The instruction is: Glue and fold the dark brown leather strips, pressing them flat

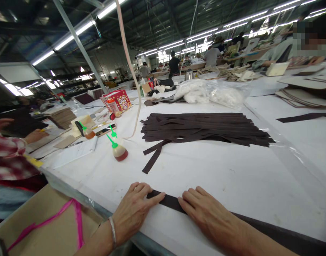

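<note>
A long dark brown strip [169, 201] lies flat along the near edge of the white table [221, 170]. My left hand [133, 209] rests on its left end, fingers stretched out flat. My right hand [205, 213] presses on the strip just to the right, fingers also flat and together. A wide pile of several similar dark strips [203, 128] lies farther back in the middle of the table, with a few loose strips [153, 156] trailing toward me.
Two squeeze bottles with green caps [118, 149] stand left of the pile, near a hanging hose [131, 67]. A red box [117, 99], cardboard stacks and a plastic bag [213, 93] sit behind. A person in a plaid sleeve [8, 156] works at left; a cardboard box [45, 224] is below.
</note>
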